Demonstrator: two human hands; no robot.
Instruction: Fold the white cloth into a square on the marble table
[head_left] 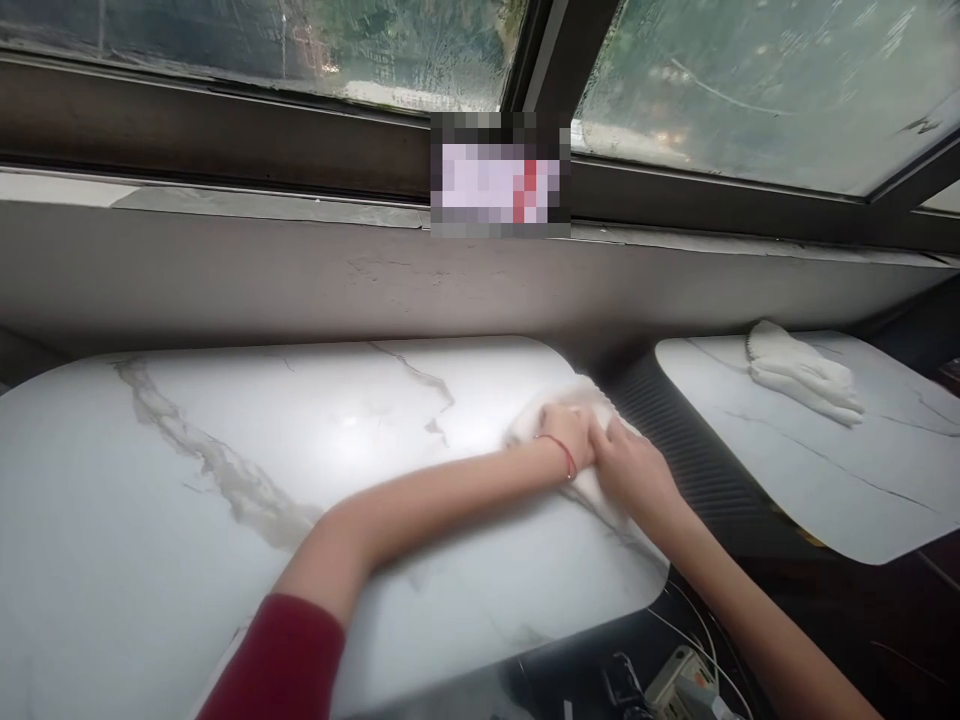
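Observation:
A white cloth [551,400] lies bunched on the right end of the white marble-patterned tabletop [300,430]. My left hand [570,435], with a red string bracelet at the wrist, is closed on the cloth and presses it to the surface. Right beside it, touching it, my right hand [626,460] also grips the cloth with bent fingers. Part of the cloth hangs toward the table's right edge under my right hand. The fingertips of both hands are partly hidden in the folds.
A second marble-patterned table [817,480] stands to the right, with white knitted gloves [802,375] on it. Dark ribbed seating [675,450] fills the gap between. Below are a power strip [682,685] and cables. Behind runs a wall [300,270] under windows [750,90].

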